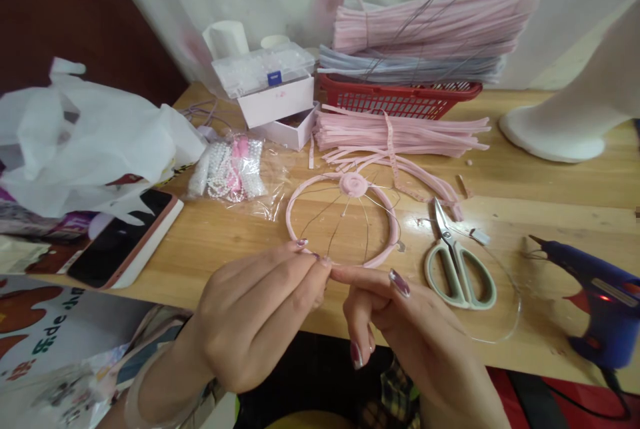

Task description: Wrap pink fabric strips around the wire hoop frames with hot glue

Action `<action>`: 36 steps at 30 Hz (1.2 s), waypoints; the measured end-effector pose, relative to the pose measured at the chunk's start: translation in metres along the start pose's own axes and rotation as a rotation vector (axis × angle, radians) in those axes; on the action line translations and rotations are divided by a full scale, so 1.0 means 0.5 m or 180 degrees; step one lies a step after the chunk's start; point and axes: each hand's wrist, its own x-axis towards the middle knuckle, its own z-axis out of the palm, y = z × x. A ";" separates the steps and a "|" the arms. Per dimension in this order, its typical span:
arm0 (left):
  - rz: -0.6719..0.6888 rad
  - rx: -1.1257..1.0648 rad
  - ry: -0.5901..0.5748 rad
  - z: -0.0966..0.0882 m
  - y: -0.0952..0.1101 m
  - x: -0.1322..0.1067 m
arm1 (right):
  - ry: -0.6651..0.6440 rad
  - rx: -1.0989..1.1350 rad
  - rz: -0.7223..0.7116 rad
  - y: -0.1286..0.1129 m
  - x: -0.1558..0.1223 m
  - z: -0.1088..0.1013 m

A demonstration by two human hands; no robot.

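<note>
A ring wrapped in pink chenille stem (393, 232) lies on the wooden table, with thin wires crossing its inside. At its far rim sits a coiled pink rosette (353, 184), from which the wires fan out. My left hand (260, 316) is closed in a pinch on the near rim of the ring. Beside it, my right hand (400, 322) brings its index fingertip against the left fingertips, its other fingers curled. Whatever is between the right fingers is hidden. To the right lie grey-handled scissors (461, 272), blades apart.
A blue glue gun (595, 296) with a red light stands far right. Behind the ring are bundled pink chenille stems (405, 134) and a red basket (400, 96) of more stems. Leftward lie a bag of beads (233, 169), a phone (125, 239) and a white plastic bag (95, 136).
</note>
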 end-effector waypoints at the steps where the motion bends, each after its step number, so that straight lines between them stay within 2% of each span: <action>1: -0.0082 0.0034 0.0005 -0.002 -0.001 -0.002 | -0.0025 0.0041 0.0018 -0.001 0.001 -0.002; 5: -0.0477 0.0025 0.0504 -0.004 -0.021 -0.011 | 0.0005 0.0184 0.0149 -0.007 0.007 -0.007; 9: -0.1281 -0.0807 0.0792 -0.004 -0.045 -0.020 | -0.0164 0.0433 0.0183 -0.006 0.019 -0.007; 11: -0.1569 -0.1003 0.0944 -0.004 -0.049 -0.031 | -0.0308 0.0588 0.0212 -0.003 0.026 -0.008; 14: -0.1777 -0.0540 0.1006 -0.006 -0.051 -0.052 | -0.0419 0.0742 0.0230 0.001 0.034 -0.009; 18: -0.1598 0.0173 0.0682 -0.010 -0.062 -0.074 | -0.0658 0.0937 0.0266 0.005 0.042 -0.009; 23: -0.1837 0.0435 0.0768 -0.005 -0.058 -0.066 | -0.1085 0.1377 0.0436 0.024 0.047 -0.010; 27: -0.1974 -0.0205 0.0867 0.003 -0.018 -0.035 | -0.1064 0.1360 0.0453 0.037 0.047 0.002; 30: -0.1914 -0.0774 0.0881 0.010 0.009 -0.001 | -0.1043 0.1127 0.0220 0.045 0.046 0.013; 34: -0.1869 -0.2051 0.0464 0.026 0.041 0.038 | -0.1110 0.0749 -0.0076 0.055 0.044 0.012; 36: -0.2027 -0.2674 0.0488 0.036 0.058 0.048 | -0.1243 0.0518 -0.0074 0.056 0.043 0.006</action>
